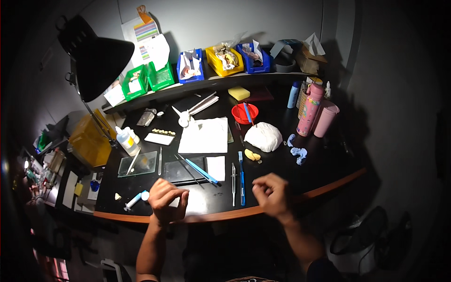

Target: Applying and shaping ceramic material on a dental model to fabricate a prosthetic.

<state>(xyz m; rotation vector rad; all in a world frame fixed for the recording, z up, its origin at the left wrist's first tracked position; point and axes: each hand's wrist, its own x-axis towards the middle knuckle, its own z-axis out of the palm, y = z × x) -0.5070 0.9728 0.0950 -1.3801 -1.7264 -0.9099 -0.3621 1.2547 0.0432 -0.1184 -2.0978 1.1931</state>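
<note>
My left hand [167,199] is closed above the front edge of the desk, fingers curled in and thumb pressed near them. A pale patch shows by its fingers, but I cannot make out whether it is held. Close to it lie a blue-and-white syringe [134,201] and a small round white cap [145,195]. My right hand [271,193] is also closed, fingers bent toward the thumb; what they hold, if anything, is hidden. Left of it lie a blue toothbrush [242,181] and metal tweezers [233,185]. Neither hand touches these tools.
Behind the hands are a black pad [176,171] with blue-handled brushes, white paper sheets [204,136], a glass plate [137,164], a white bundle [264,137] and a red bowl [239,114]. Pink bottles [310,110] stand right; a black lamp [94,61] overhangs the left.
</note>
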